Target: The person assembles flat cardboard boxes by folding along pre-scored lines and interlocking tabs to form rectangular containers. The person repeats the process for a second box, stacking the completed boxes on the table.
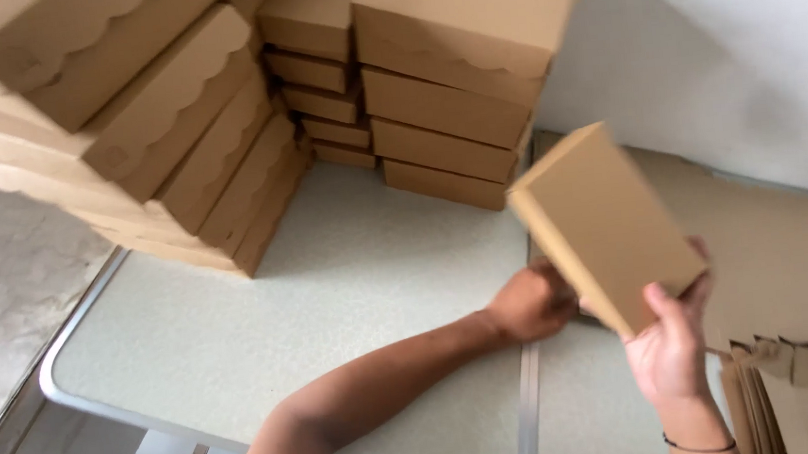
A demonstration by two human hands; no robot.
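The right hand is at 4 o'clock of the view and holds one closed brown box. The fingers are wrapped around its lower corner, so the box is tilted and lifted above the table. The left hand is at 5 o'clock, just beside the lower left edge of this box; I cannot tell if it grips the box or only touches it.

At 12 o'clock stands a pile of four brown boxes. Behind it, a second pile shows about five boxes. At 10 o'clock a leaning pile has about six boxes with wavy lid edges. At 3 to 4 o'clock lie flat unfolded cardboard sheets.
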